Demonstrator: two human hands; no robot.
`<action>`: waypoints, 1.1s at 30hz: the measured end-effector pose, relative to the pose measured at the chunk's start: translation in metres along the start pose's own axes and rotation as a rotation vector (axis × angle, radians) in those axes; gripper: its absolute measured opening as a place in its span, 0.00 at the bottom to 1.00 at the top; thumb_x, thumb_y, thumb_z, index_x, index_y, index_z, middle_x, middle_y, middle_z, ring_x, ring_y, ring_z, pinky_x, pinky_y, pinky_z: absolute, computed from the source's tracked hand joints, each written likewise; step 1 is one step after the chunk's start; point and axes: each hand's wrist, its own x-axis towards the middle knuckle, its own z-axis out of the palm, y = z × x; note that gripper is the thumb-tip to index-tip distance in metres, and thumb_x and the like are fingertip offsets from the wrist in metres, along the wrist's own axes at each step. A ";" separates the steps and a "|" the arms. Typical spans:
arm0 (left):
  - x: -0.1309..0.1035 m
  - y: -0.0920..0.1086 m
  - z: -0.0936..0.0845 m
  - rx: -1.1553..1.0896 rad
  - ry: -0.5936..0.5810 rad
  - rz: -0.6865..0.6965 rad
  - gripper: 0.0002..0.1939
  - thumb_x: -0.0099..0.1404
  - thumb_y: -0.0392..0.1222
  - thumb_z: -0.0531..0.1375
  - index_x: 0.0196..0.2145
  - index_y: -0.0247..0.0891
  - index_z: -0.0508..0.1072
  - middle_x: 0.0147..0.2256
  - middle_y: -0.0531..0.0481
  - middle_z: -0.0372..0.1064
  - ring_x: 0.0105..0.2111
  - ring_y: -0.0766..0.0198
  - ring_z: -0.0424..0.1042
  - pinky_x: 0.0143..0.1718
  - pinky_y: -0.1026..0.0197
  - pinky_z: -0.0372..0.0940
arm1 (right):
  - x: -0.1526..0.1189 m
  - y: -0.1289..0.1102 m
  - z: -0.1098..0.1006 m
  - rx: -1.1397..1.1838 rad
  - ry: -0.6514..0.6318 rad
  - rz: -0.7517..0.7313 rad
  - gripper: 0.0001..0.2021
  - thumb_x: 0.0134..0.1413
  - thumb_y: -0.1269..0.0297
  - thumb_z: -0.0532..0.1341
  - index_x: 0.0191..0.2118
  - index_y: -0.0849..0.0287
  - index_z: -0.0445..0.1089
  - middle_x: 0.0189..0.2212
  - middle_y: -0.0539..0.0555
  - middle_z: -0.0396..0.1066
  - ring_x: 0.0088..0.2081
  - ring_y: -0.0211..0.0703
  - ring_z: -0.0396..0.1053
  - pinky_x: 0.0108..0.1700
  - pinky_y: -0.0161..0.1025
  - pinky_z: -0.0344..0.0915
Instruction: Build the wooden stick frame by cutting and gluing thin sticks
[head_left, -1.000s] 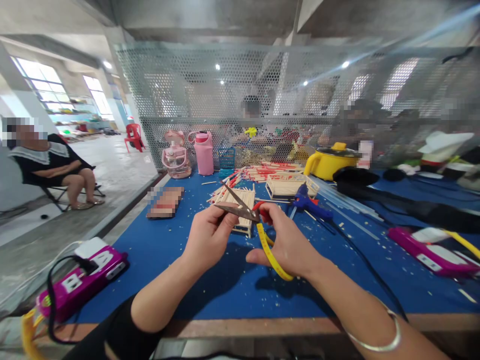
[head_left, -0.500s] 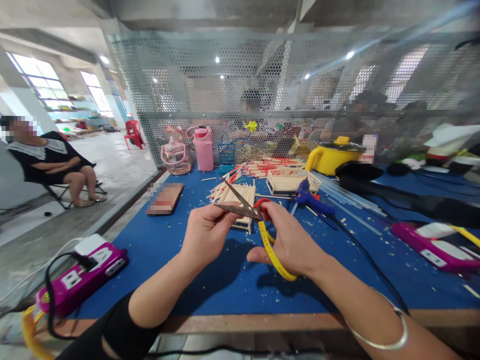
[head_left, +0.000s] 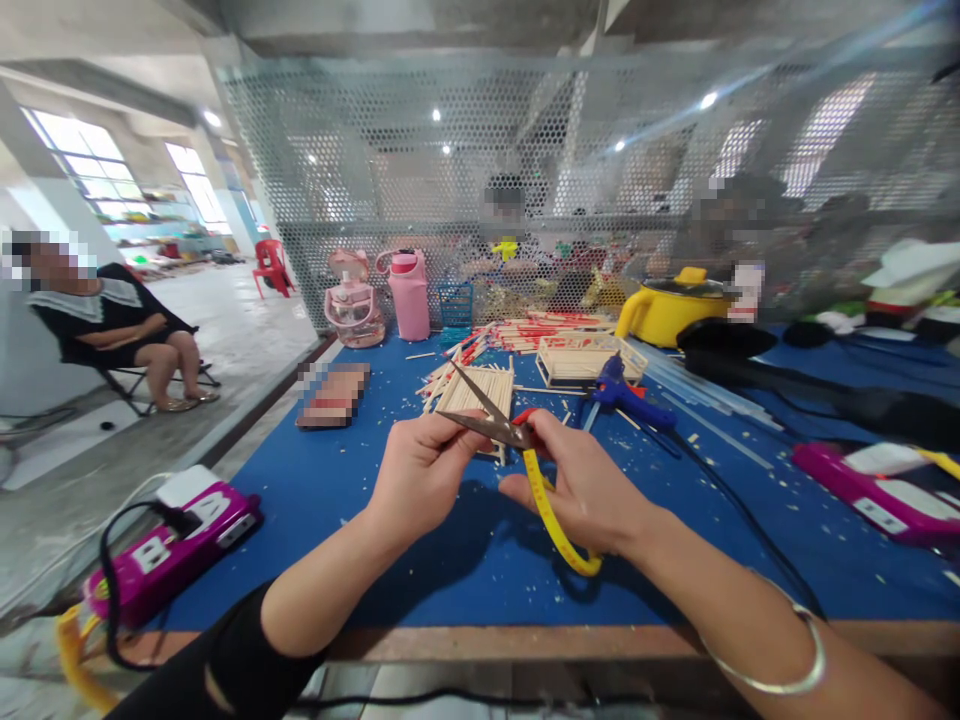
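My right hand (head_left: pixel 592 485) holds the scissors (head_left: pixel 495 422) by red handles, with their blades spread and pointing left. A yellow tape (head_left: pixel 551 515) printed with marks curves down from the scissors beside my right hand. My left hand (head_left: pixel 424 470) is closed, its thumb and fingertips pinched together at the lower blade; what they hold, if anything, is hidden. Just beyond the hands lies a flat panel of wooden sticks (head_left: pixel 487 385) on the blue table (head_left: pixel 360 560). Further back is a small stick tray (head_left: pixel 589 360), with a blue glue gun (head_left: pixel 619 390) at its right.
Red-tipped sticks (head_left: pixel 540 328) lie at the back. Around them stand pink bottles (head_left: pixel 409 295) and a yellow pot (head_left: pixel 671 312). Purple power strips (head_left: pixel 172 550) sit at both sides, a phone (head_left: pixel 334 395) at left. A person (head_left: pixel 112 320) sits at far left.
The view has shifted slightly, so the surroundings sit a little further right. The scissor blades remain spread, and my right thumb has moved a little nearer the scissors.
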 end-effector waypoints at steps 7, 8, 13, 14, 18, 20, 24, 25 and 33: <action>0.000 -0.005 -0.002 0.080 0.000 0.007 0.09 0.63 0.38 0.59 0.33 0.38 0.80 0.27 0.52 0.77 0.29 0.63 0.74 0.31 0.65 0.66 | 0.001 0.002 0.006 -0.083 0.028 0.062 0.09 0.45 0.66 0.60 0.31 0.55 0.58 0.24 0.49 0.65 0.24 0.39 0.59 0.27 0.36 0.53; 0.000 -0.005 -0.002 0.096 0.001 0.009 0.09 0.63 0.38 0.58 0.33 0.38 0.80 0.27 0.51 0.77 0.28 0.64 0.74 0.31 0.65 0.66 | 0.001 0.004 0.008 -0.072 0.034 0.060 0.08 0.45 0.67 0.60 0.30 0.55 0.58 0.23 0.48 0.64 0.23 0.38 0.58 0.26 0.35 0.52; 0.001 -0.001 0.004 0.030 0.014 -0.023 0.08 0.62 0.40 0.59 0.32 0.37 0.79 0.26 0.51 0.76 0.28 0.64 0.73 0.32 0.65 0.66 | 0.005 0.009 0.014 0.067 0.066 0.020 0.05 0.48 0.69 0.56 0.26 0.55 0.57 0.18 0.45 0.61 0.20 0.35 0.56 0.24 0.34 0.50; 0.003 0.000 0.005 -0.019 0.019 -0.045 0.08 0.62 0.40 0.60 0.32 0.36 0.79 0.25 0.51 0.76 0.27 0.65 0.72 0.31 0.65 0.66 | 0.006 0.009 0.014 0.093 0.085 0.025 0.05 0.48 0.69 0.57 0.27 0.55 0.58 0.18 0.45 0.61 0.21 0.35 0.56 0.24 0.34 0.50; 0.007 -0.002 0.008 -0.234 0.011 -0.106 0.10 0.62 0.45 0.60 0.33 0.35 0.76 0.24 0.51 0.74 0.22 0.69 0.66 0.27 0.67 0.63 | 0.010 0.003 0.009 0.204 0.179 0.112 0.04 0.52 0.63 0.58 0.31 0.56 0.61 0.22 0.47 0.64 0.21 0.36 0.58 0.23 0.33 0.51; 0.008 -0.005 0.009 -0.292 0.005 -0.115 0.12 0.63 0.47 0.59 0.32 0.35 0.74 0.23 0.53 0.71 0.22 0.71 0.63 0.26 0.68 0.61 | 0.010 0.001 0.005 0.207 0.187 0.145 0.09 0.52 0.59 0.59 0.36 0.56 0.63 0.25 0.48 0.66 0.23 0.37 0.60 0.25 0.34 0.54; 0.006 -0.010 0.010 -0.334 -0.026 -0.134 0.14 0.66 0.51 0.56 0.34 0.36 0.70 0.20 0.58 0.61 0.21 0.73 0.59 0.25 0.69 0.57 | 0.008 0.000 0.001 0.114 0.137 0.110 0.16 0.50 0.54 0.62 0.41 0.56 0.62 0.32 0.51 0.69 0.29 0.40 0.65 0.30 0.36 0.59; 0.005 -0.012 0.010 -0.347 -0.028 -0.129 0.14 0.66 0.50 0.55 0.35 0.36 0.69 0.20 0.59 0.60 0.21 0.73 0.59 0.25 0.70 0.56 | 0.008 0.000 0.001 0.086 0.129 0.096 0.16 0.49 0.54 0.62 0.41 0.56 0.62 0.33 0.52 0.69 0.31 0.41 0.65 0.32 0.37 0.60; 0.004 -0.016 0.011 -0.380 -0.003 -0.072 0.08 0.64 0.44 0.60 0.36 0.38 0.66 0.26 0.56 0.68 0.26 0.71 0.68 0.30 0.68 0.63 | 0.006 0.005 0.003 -0.074 0.133 0.032 0.21 0.44 0.55 0.66 0.43 0.57 0.61 0.41 0.57 0.70 0.39 0.48 0.67 0.39 0.42 0.62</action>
